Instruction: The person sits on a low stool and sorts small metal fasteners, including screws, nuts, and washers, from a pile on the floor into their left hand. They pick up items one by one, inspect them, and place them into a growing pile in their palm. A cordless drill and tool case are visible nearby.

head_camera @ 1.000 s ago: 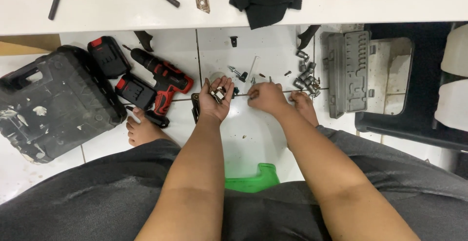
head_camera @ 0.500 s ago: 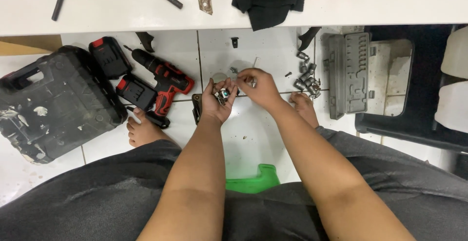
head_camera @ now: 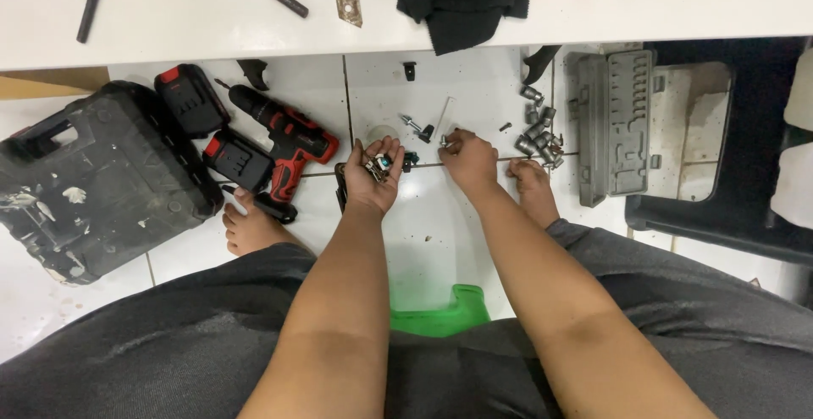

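Observation:
My left hand (head_camera: 373, 175) is turned palm up and cupped around several small metal bits (head_camera: 376, 163). My right hand (head_camera: 468, 159) is just to its right, low over the white tiled floor, fingertips pinched on a small metal piece (head_camera: 445, 140). A few loose bits (head_camera: 415, 124) and a thin rod lie on the tiles just beyond both hands. A pile of metal sockets (head_camera: 538, 135) sits to the right of my right hand, near my bare foot.
A red and black cordless drill (head_camera: 279, 144) and a spare battery (head_camera: 191, 99) lie left of my hands. A black tool case (head_camera: 89, 182) is at far left, an open grey socket case (head_camera: 622, 122) at right. A white shelf (head_camera: 212, 12) holds tools and black cloth. A green stool edge (head_camera: 440, 317) shows between my legs.
My right hand went to my left palm half a second ago, then moved back right and down to the floor, now pinching a small piece. My left hand stayed cupped.

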